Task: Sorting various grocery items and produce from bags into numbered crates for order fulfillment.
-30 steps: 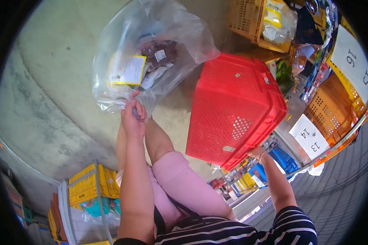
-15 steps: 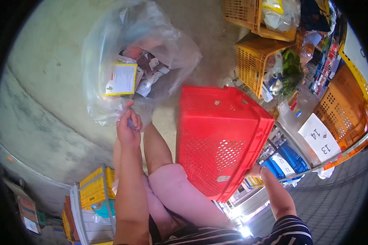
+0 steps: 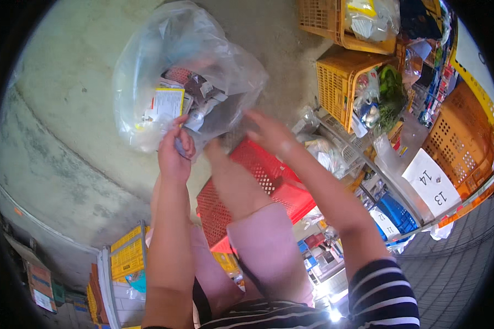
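A large clear plastic bag (image 3: pixel 140 66) stands gaping on the floor in front of me. Inside it lie printed papers, a white sheet with a yellow edge (image 3: pixel 170 102) and some dark and pale packets (image 3: pixel 199 90). At the bag's near rim, my left hand (image 3: pixel 175 147) is closed with the plastic pinched in its curled fingers. My right hand (image 3: pixel 266 131) is at the right side of the bag, fingers stretched apart and a little blurred; whether it touches the plastic I cannot tell. Below it, partly hidden by my leg, is a red perforated plastic crate (image 3: pixel 293 198).
Orange-yellow crates (image 3: pixel 335 88) with bagged goods and greens stand at the right. Beyond them is a rack with an orange basket (image 3: pixel 460 143), white number sheets (image 3: pixel 431 183) and a blue basket (image 3: pixel 398 216). A yellow crate (image 3: pixel 127 253) is at lower left.
My right hand has let go of the red crate and moved up and left to the bag. The crate is now lower, behind my leg. My left hand keeps its grip on the rim.
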Demonstrator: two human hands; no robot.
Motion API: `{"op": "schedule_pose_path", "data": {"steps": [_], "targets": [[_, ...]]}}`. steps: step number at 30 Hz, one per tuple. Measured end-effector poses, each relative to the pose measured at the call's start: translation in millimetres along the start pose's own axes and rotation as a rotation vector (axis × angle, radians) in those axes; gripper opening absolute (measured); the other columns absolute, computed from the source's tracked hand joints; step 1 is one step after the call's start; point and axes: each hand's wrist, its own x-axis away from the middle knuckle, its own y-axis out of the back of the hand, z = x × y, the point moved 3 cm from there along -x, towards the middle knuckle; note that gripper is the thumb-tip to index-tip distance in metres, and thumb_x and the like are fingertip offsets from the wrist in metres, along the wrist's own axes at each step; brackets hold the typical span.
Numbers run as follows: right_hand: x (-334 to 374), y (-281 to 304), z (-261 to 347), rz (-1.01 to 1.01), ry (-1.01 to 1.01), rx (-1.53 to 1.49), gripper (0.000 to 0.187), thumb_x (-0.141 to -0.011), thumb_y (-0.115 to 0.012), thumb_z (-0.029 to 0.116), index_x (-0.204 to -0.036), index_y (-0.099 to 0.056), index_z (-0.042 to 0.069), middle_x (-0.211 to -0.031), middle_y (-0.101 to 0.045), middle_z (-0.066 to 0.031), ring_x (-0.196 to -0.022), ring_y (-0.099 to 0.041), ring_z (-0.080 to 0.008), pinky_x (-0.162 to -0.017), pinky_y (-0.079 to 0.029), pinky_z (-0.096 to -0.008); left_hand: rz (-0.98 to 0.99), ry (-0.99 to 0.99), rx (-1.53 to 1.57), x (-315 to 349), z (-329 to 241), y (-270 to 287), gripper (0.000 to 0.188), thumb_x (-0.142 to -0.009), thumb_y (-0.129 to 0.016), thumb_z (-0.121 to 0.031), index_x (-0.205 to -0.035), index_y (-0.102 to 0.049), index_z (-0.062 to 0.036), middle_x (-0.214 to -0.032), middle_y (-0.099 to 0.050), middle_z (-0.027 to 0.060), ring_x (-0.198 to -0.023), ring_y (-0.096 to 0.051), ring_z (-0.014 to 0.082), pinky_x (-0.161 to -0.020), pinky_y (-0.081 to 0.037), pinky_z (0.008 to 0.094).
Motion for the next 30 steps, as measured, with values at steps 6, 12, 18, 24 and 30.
{"op": "schedule_pose_path", "data": {"steps": [6,12,18,24,30], "targets": [[-193.0,12.7,-100.5,-0.479,-0.155,1.031,0.080,-0.073,-0.067,0.032,-0.141,-0.029,0.012,-0.144,-0.030,-0.0146,-0.134,-0.025,-0.0328,-0.107,-0.019,-0.0542,0.082,-0.129,-0.055,-16.5,-43.1,-44.8,0.030,-0.091,-0.043,-0.018,-0.112,-0.052,0.0022,-0.052,-0.038,-0.0014,-0.044,-0.034,0.0078,-0.041,-0.027,0.0213],[-227.9,85.3,-72.3,-0.237,-0.040,0.788,0.028,-0.076,-0.059,0.026,-0.099,-0.064,0.010,-0.103,-0.062,-0.0108,-0.096,-0.058,-0.0281,-0.091,-0.042,-0.0420,0.184,-0.343,-0.292,26.7,-91.4,-69.2,0.030,-0.092,-0.042,-0.015,-0.113,-0.051,0.0049,-0.052,-0.033,-0.0036,-0.046,-0.030,0.0058,-0.043,-0.023,0.0208],[-108.2,174.1,-54.2,-0.053,0.280,-0.958,0.016,-0.081,-0.051,0.014,-0.070,-0.060,0.005,-0.074,-0.056,-0.0072,-0.068,-0.052,-0.0177,-0.078,-0.046,-0.0350,0.408,-0.607,-0.382,96.1,-57.1,-106.5,0.030,-0.095,-0.041,-0.018,-0.113,-0.051,0.0044,-0.052,-0.031,-0.0053,-0.045,-0.027,0.0035,-0.043,-0.022,0.0201],[36.7,207.4,-85.7,-0.174,0.424,-1.219,0.015,-0.080,-0.053,0.012,-0.091,-0.059,0.004,-0.086,-0.059,-0.0049,-0.081,-0.055,-0.0162,-0.081,-0.045,-0.0325,0.447,-0.810,-0.398,148.5,-5.2,-149.9,0.035,-0.094,-0.044,-0.015,-0.123,-0.044,0.0043,-0.057,-0.025,-0.0078,-0.047,-0.023,0.0017,-0.043,-0.020,0.0187],[121.6,217.8,-227.0,-0.691,0.207,-1.095,0.038,-0.082,-0.059,0.027,-0.117,-0.058,0.011,-0.111,-0.062,-0.0072,-0.105,-0.056,-0.0215,-0.092,-0.039,-0.0380,0.790,-0.597,-0.252,183.7,36.8,-211.6,0.034,-0.095,-0.040,-0.013,-0.124,-0.043,0.0052,-0.062,-0.031,-0.0042,-0.049,-0.026,0.0039,-0.043,-0.024,0.0195]]}}
